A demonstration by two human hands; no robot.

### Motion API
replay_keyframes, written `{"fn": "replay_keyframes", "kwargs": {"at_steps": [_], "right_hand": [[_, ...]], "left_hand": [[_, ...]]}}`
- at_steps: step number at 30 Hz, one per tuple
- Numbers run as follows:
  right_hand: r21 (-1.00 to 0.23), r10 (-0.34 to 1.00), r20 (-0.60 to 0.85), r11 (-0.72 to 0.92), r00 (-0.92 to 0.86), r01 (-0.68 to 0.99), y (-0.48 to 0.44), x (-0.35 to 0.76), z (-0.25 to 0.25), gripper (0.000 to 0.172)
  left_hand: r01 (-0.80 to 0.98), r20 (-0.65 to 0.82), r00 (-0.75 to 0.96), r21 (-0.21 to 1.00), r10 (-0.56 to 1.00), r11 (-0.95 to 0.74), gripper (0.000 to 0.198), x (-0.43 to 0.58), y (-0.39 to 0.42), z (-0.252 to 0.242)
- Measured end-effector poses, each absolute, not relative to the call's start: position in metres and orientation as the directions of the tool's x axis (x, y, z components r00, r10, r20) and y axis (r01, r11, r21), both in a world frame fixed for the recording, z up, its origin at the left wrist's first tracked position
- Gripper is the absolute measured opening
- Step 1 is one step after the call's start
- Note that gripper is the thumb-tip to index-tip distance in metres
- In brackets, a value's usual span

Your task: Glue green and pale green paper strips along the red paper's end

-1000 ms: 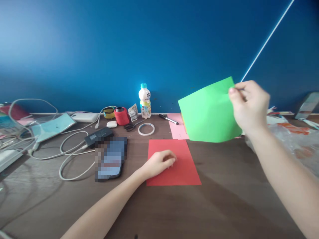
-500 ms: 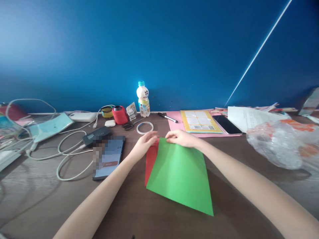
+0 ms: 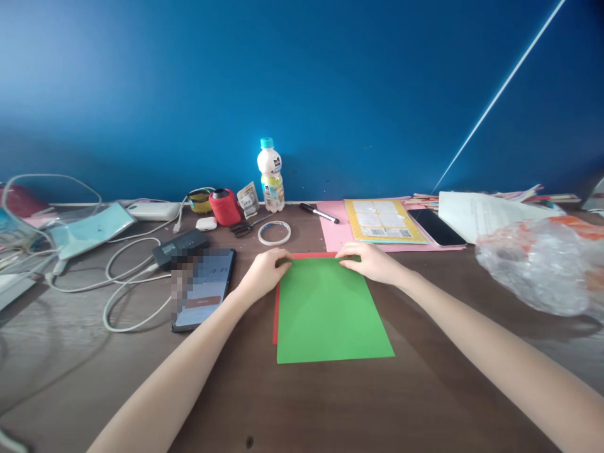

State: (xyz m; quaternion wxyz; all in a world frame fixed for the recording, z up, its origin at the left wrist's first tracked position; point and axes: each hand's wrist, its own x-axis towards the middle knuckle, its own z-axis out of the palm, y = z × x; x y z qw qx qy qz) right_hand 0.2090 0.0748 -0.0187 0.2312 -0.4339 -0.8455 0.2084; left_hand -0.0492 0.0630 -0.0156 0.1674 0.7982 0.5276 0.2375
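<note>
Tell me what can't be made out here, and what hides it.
Red sheet: head view, mostly covered by the green sheet.
Lit phone: head view, partly hidden by pixelation.
Print on the white paper: head view, too small and blurred.
Clear plastic: head view, cut off by the right edge.

Blue wall [image 3: 302, 82] fills the upper part of the view, paler at far left, near-black in the top right corner. Thin white line [image 3: 500, 94] runs diagonally down its right side. Few small dark marks low on the wall, mid-frame. Brown surface [image 3: 302, 402] butts up to it, pale strip along the join. Dull greyish sheen at left, small dark round spot [image 3: 250, 442] near the bottom edge.
</note>
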Motion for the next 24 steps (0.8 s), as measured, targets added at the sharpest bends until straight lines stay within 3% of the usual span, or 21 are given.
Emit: {"fn": "replay_keyframes", "kwargs": {"at_steps": [9, 13, 17, 24], "right_hand": [[-0.494, 0.758, 0.423, 0.652, -0.496, 0.575, 0.070, 0.208, -0.043, 0.012], [-0.435, 0.713, 0.483, 0.699, -0.508, 0.567, 0.070, 0.211, -0.046, 0.012], [-0.336, 0.660, 0.540, 0.738, -0.522, 0.585, 0.069, 0.210, -0.047, 0.014], [-0.292, 0.642, 0.567, 0.743, -0.516, 0.603, 0.070, 0.212, -0.048, 0.013]], "left_hand": [[0.810, 0.242, 0.443, 0.305, 0.863, -0.501, 0.023, -0.033, 0.063, -0.018], [0.776, 0.252, 0.501, 0.293, 0.828, -0.559, 0.020, -0.034, 0.066, -0.021], [0.800, 0.308, 0.451, 0.278, 0.838, -0.532, 0.014, -0.034, 0.061, -0.025], [0.815, 0.405, 0.507, 0.061, 0.761, -0.576, 0.016, -0.035, 0.056, -0.032]]}}
